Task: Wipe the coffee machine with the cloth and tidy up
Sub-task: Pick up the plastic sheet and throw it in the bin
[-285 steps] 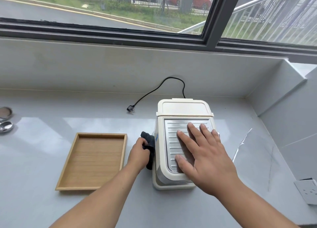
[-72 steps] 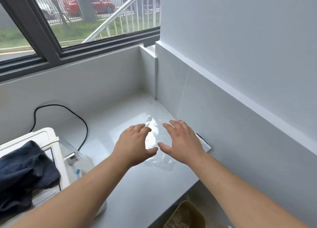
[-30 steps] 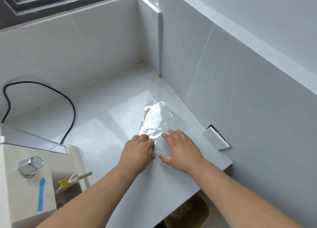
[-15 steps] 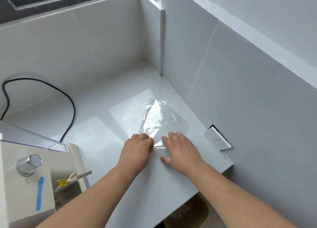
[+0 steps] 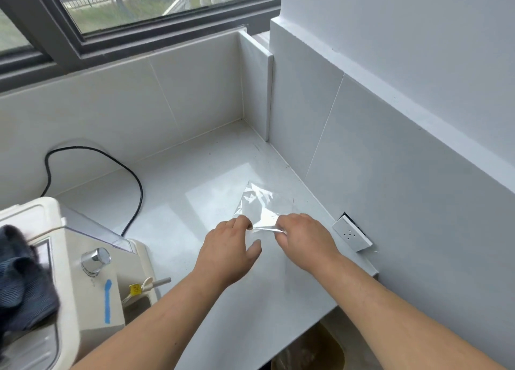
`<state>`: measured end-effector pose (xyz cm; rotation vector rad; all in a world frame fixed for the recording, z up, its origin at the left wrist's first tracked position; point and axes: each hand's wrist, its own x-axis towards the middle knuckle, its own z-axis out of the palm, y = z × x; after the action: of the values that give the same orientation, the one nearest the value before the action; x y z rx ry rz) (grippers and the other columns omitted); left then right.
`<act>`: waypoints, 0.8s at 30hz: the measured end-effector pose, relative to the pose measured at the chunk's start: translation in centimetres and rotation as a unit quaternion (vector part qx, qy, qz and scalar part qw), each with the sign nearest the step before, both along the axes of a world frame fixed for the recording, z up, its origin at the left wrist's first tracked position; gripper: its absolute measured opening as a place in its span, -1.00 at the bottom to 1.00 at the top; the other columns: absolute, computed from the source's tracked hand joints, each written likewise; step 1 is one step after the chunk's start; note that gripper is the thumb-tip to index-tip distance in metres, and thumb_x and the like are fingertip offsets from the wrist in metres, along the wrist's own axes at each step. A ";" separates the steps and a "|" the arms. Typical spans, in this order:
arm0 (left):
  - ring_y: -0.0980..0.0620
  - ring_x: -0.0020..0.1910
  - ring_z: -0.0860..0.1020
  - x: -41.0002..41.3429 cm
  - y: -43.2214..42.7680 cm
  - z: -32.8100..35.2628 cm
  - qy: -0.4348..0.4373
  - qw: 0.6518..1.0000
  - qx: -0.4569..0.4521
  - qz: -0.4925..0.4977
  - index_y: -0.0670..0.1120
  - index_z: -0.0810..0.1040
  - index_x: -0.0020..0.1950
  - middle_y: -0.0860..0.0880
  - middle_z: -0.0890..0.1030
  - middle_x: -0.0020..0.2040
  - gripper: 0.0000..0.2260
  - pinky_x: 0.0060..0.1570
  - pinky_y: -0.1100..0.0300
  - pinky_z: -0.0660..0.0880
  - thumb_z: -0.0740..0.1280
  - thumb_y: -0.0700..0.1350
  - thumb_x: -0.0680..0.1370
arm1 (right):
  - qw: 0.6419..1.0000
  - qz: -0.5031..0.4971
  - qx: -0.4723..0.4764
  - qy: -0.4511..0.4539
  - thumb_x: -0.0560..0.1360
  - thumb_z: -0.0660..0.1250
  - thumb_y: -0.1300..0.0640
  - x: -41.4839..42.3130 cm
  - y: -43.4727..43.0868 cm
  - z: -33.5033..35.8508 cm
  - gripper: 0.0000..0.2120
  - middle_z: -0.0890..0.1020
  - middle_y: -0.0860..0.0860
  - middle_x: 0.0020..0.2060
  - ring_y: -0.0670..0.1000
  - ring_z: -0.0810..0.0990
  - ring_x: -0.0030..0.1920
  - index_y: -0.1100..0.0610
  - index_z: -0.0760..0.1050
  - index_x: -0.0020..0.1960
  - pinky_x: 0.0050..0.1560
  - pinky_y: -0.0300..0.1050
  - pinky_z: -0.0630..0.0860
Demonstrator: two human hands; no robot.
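A clear plastic bag (image 5: 255,202) lies flat on the white counter (image 5: 195,202) near the right wall. My left hand (image 5: 227,254) and my right hand (image 5: 305,237) both pinch its near edge, which is lifted slightly off the counter between them. The cream coffee machine (image 5: 92,294) stands at the lower left, with a chrome knob and a strip of blue tape on its side. The dark blue cloth (image 5: 21,283) lies crumpled on top of the machine, partly cut off by the frame's left edge.
The machine's black cord (image 5: 133,180) loops across the counter toward the back wall. A loose white socket plate (image 5: 351,236) leans at the right wall. A bin with a liner (image 5: 309,350) stands below the counter's front edge. A window runs along the back.
My hands went from lying flat on the bag's near end to pinching its edge and raising it a little. The view tilted up, bringing the cloth and window back into sight.
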<state>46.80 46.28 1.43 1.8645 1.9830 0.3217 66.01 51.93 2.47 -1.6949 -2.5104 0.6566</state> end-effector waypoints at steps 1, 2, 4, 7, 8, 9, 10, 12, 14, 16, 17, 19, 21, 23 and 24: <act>-0.01 0.14 0.52 0.1 -0.2 0.7 -0.004 1.000 -0.002 0.000 0.06 0.42 0.29 0.11 0.58 0.12 -0.56 -0.01 0.13 0.38 0.29 0.26 0.51 | 1.000 -0.005 0.001 0.008 0.59 0.21 0.05 -0.2 0.1 1.0 -0.87 0.59 -0.05 -0.14 0.08 0.50 -0.04 0.03 0.52 -0.03 -0.20 -0.03 0.42; 0.00 0.15 0.52 0.1 -0.4 1.4 -0.004 1.000 -0.001 -0.001 0.08 0.41 0.32 0.13 0.58 0.14 -0.47 0.00 0.13 0.40 0.30 0.32 0.45 | 1.000 -0.007 0.004 0.015 0.59 0.21 0.04 -0.3 0.2 1.9 -0.87 0.59 -0.05 -0.13 0.08 0.51 -0.03 0.02 0.52 -0.04 -0.20 -0.03 0.42; -0.01 0.19 0.53 0.1 -0.6 2.7 0.011 1.000 0.004 -0.004 0.09 0.39 0.40 0.13 0.58 0.20 -0.38 0.06 0.11 0.46 0.35 0.33 0.42 | 1.000 -0.004 0.016 0.024 0.58 0.22 0.03 -0.6 0.2 3.8 -0.87 0.60 -0.06 -0.13 0.08 0.52 -0.04 0.01 0.53 -0.04 -0.17 -0.02 0.46; -0.04 0.11 0.54 -0.4 -0.7 4.7 0.042 0.999 0.033 0.007 0.07 0.43 0.36 0.08 0.62 0.18 -0.60 -0.01 0.09 0.47 0.34 0.13 0.56 | 0.998 0.011 0.046 0.035 0.58 0.23 0.02 -1.1 0.1 6.6 -0.86 0.60 -0.06 -0.14 0.07 0.51 -0.04 0.00 0.55 -0.03 -0.15 -0.02 0.43; -0.05 0.05 0.55 -0.6 -0.7 5.4 0.039 0.998 0.049 0.022 0.06 0.46 0.32 0.07 0.63 0.14 -0.70 -0.08 0.08 0.46 0.31 0.06 0.60 | 0.997 0.016 0.061 0.042 0.57 0.25 0.02 -1.3 0.0 7.6 -0.87 0.61 -0.06 -0.14 0.08 0.52 -0.04 0.01 0.56 -0.03 -0.15 -0.02 0.41; -0.05 -0.01 0.55 -0.8 -0.8 6.2 0.032 0.997 0.064 0.041 0.06 0.50 0.26 0.07 0.64 0.09 -0.78 -0.15 0.08 0.44 0.28 0.01 0.62 | 0.995 0.020 0.078 0.050 0.57 0.27 0.02 -1.5 0.0 8.5 -0.87 0.62 -0.05 -0.13 0.09 0.53 -0.04 0.01 0.57 -0.03 -0.13 -0.02 0.40; -0.05 -0.07 0.55 -1.1 -0.8 7.0 0.024 0.995 0.076 0.061 0.06 0.52 0.21 0.06 0.65 0.04 -0.84 -0.20 0.07 0.42 0.26 -0.02 0.64 | 0.993 0.023 0.099 0.062 0.57 0.29 0.00 -1.7 -0.1 9.4 -0.87 0.63 -0.05 -0.13 0.09 0.53 -0.03 0.02 0.58 -0.02 -0.09 -0.01 0.42; -0.05 -0.13 0.55 -1.7 -1.0 8.7 0.000 0.991 0.095 0.092 0.08 0.54 0.14 0.09 0.67 0.00 -0.87 -0.25 0.06 0.42 0.22 -0.03 0.66 | 0.984 0.021 0.151 0.093 0.58 0.36 -0.06 -1.9 -0.2 10.9 -0.81 0.64 -0.03 -0.08 0.10 0.54 0.01 0.04 0.61 0.06 0.06 0.03 0.47; 0.02 -0.11 0.56 -2.4 -1.1 10.2 -0.047 0.987 0.100 0.112 0.11 0.56 0.14 0.16 0.66 0.00 -0.87 -0.23 0.11 0.40 0.23 -0.02 0.67 | 0.971 -0.005 0.202 0.128 0.57 0.40 -0.18 -2.0 -0.5 12.2 -0.63 0.65 0.00 0.08 0.10 0.53 0.14 0.06 0.59 0.23 0.23 0.03 0.46; 0.10 -0.12 0.57 -3.3 -1.2 11.8 -0.112 0.980 0.090 0.135 0.19 0.56 0.08 0.24 0.64 -0.05 -0.89 -0.26 0.20 0.38 0.25 0.01 0.66 | 0.965 -0.040 0.216 0.145 0.54 0.38 -0.29 -1.9 -0.7 13.3 -0.38 0.56 0.02 0.31 0.10 0.43 0.34 0.06 0.46 0.45 0.39 0.00 0.35; 0.12 -0.12 0.59 -3.8 -1.2 12.7 -0.147 0.975 0.080 0.148 0.21 0.56 0.03 0.25 0.65 -0.07 -0.89 -0.27 0.22 0.40 0.26 0.02 0.65 | 0.967 -0.058 0.199 0.151 0.51 0.36 -0.36 -1.9 -0.9 13.8 -0.25 0.48 0.01 0.43 0.09 0.35 0.45 0.05 0.35 0.54 0.46 -0.01 0.29; 0.11 -0.11 0.66 -4.7 -1.2 14.4 -0.235 0.955 0.060 0.169 0.22 0.57 -0.03 0.21 0.69 -0.09 -0.88 -0.18 0.12 0.53 0.29 0.00 0.62 | 0.972 -0.095 0.137 0.168 0.43 0.31 -0.49 -1.8 -1.2 14.6 -0.01 0.28 -0.02 0.60 0.04 0.17 0.59 0.02 0.12 0.65 0.54 -0.02 0.19; 0.06 -0.11 0.72 -5.5 -1.3 16.0 -0.340 0.922 0.049 0.178 0.17 0.60 -0.02 0.17 0.74 -0.11 -0.87 -0.01 0.01 0.61 0.30 -0.05 0.64 | 0.970 -0.132 0.077 0.191 0.29 0.26 -0.61 -1.8 -1.7 15.1 0.17 0.16 -0.04 0.66 0.01 0.11 0.64 -0.03 -0.03 0.68 0.56 0.00 0.17; 0.03 -0.14 0.75 -6.3 -1.5 17.6 -0.426 0.887 0.033 0.177 0.08 0.62 0.03 0.14 0.76 -0.11 -0.89 -0.01 -0.04 0.62 0.32 -0.07 0.67 | 0.962 -0.166 0.013 0.215 0.20 0.24 -0.66 -2.0 -2.2 15.3 0.25 0.16 -0.04 0.66 0.03 0.17 0.63 -0.06 -0.06 0.68 0.54 0.02 0.23; 0.01 -0.14 0.76 -6.7 -1.7 18.3 -0.457 0.873 0.025 0.171 0.05 0.63 0.05 0.12 0.76 -0.10 -0.90 -0.07 -0.03 0.64 0.32 -0.07 0.68 | 0.956 -0.181 -0.023 0.231 0.20 0.27 -0.65 -2.1 -2.5 15.3 0.25 0.19 -0.04 0.66 0.03 0.22 0.62 -0.05 -0.05 0.68 0.51 0.01 0.27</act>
<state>40.09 44.62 19.75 1.0164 1.5713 1.1237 63.90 49.44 17.78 -1.7044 -1.8262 0.9444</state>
